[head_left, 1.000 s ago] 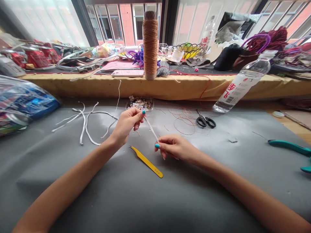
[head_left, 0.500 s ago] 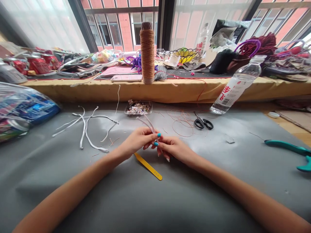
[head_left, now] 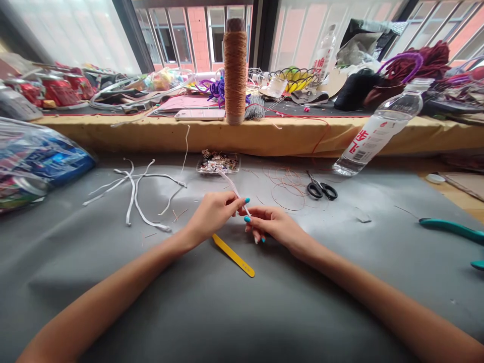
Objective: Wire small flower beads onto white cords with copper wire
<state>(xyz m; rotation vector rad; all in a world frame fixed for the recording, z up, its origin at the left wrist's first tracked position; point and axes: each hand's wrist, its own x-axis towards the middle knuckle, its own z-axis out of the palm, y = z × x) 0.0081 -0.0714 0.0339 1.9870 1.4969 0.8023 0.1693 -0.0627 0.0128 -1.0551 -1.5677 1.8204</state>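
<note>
A thin white cord [head_left: 230, 182] is pinched between thumb and fingers of my left hand [head_left: 216, 214], its far part sloping up and left toward a clear tray of beads [head_left: 218, 165]. My right hand [head_left: 277, 225] pinches the cord's near end, close to the left thumb. Whether the cord is folded double is hard to make out. Below the hands lies a yellow tweezers-like tool [head_left: 235, 257], its upper end hidden behind my left hand. Several loose white cords [head_left: 134, 194] are spread on the grey mat [head_left: 242, 312] to the left.
Black scissors [head_left: 321, 190] lie right of a tangle of thin copper-coloured thread [head_left: 285, 186]. A water bottle [head_left: 383, 128] leans at the back right; teal-handled pliers [head_left: 451, 228] are at the right edge. A brown thread spool [head_left: 235, 73] stands on the cluttered ledge.
The two strands that spread apart above my left hand now lie together as one line. My hands have parted slightly, and the view has shifted a little.
</note>
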